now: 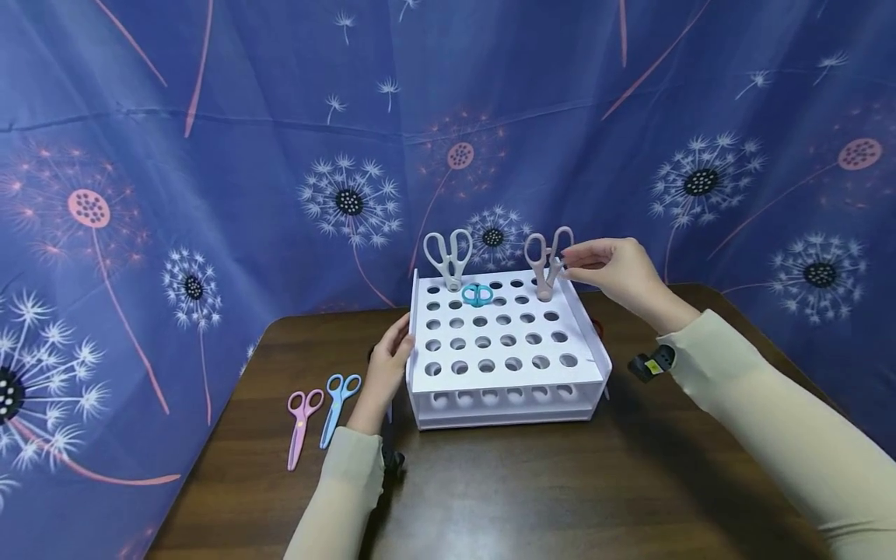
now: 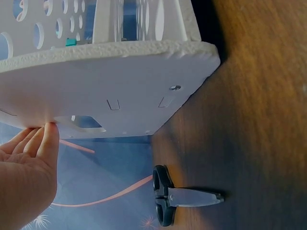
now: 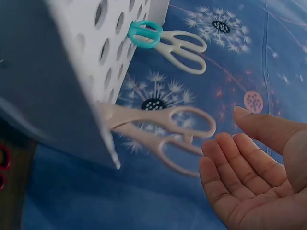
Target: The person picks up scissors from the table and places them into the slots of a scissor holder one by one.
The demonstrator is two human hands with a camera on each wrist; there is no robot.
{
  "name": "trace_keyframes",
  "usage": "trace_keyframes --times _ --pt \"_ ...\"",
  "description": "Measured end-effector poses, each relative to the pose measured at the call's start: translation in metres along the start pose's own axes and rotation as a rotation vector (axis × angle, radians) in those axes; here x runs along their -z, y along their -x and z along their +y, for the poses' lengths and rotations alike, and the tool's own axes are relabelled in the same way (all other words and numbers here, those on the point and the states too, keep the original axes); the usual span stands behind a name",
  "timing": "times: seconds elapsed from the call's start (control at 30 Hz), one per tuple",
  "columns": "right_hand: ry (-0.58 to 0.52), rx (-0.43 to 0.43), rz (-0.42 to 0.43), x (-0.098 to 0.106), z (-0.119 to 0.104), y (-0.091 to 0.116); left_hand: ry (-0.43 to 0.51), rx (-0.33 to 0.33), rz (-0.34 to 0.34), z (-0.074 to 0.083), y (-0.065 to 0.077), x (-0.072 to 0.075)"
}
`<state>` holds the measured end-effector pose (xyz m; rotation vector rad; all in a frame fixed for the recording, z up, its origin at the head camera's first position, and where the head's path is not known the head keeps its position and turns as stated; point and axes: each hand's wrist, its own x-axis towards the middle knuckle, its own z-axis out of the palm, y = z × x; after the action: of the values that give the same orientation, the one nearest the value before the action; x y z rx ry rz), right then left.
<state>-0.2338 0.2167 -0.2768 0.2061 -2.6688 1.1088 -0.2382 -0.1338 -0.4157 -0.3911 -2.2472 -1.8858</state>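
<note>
A white rack (image 1: 499, 380) with rows of round holes stands on the table. Pale pink scissors (image 1: 544, 286) stand handles up in a hole at its back right. My right hand (image 1: 625, 276) is just right of their handles, thumb apart from the fingers and nothing held; whether a fingertip touches a loop, I cannot tell. My left hand (image 1: 386, 369) touches the rack's left side, and in the left wrist view its fingertips press against that panel. White scissors (image 1: 453, 281) stand at the back left, and small teal scissors (image 1: 477, 295) sit in a hole beside them.
Pink scissors (image 1: 299, 437) and blue scissors (image 1: 332, 417) lie on the table left of the rack. Black-handled scissors (image 2: 189, 197) lie by its left side. A red handle (image 1: 597, 328) shows behind its right side. A blue dandelion-print curtain (image 1: 266, 47) hangs behind.
</note>
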Motion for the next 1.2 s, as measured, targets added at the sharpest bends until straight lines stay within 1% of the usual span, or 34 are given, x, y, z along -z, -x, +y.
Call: trace_keyframes --times 0.13,0.4,0.5,0.63,0.83,0.97,1.2 --pt "-0.003 -0.025 0.035 0.006 0.015 0.006 0.005 -0.01 0.002 0.0 -0.002 -0.001" --pt "0.005 -0.062 0.109 0.013 0.044 0.013 0.007 0.008 0.0 -0.001 -0.003 -0.002" --pt "0.004 -0.067 0.114 0.011 0.052 0.012 0.003 0.01 0.005 -0.001 -0.001 -0.002" --pt "-0.009 -0.053 0.124 0.006 0.064 0.01 -0.004 0.013 0.018 0.0 -0.001 -0.001" --pt "-0.035 -0.048 0.136 -0.004 0.082 0.007 -0.002 0.02 0.011 -0.002 -0.003 0.001" --pt "-0.057 -0.075 0.124 -0.009 0.091 0.007 0.005 0.015 0.009 -0.003 -0.003 0.002" --pt "-0.066 -0.121 0.111 -0.011 0.1 0.008 0.001 0.026 0.001 -0.003 -0.002 0.0"
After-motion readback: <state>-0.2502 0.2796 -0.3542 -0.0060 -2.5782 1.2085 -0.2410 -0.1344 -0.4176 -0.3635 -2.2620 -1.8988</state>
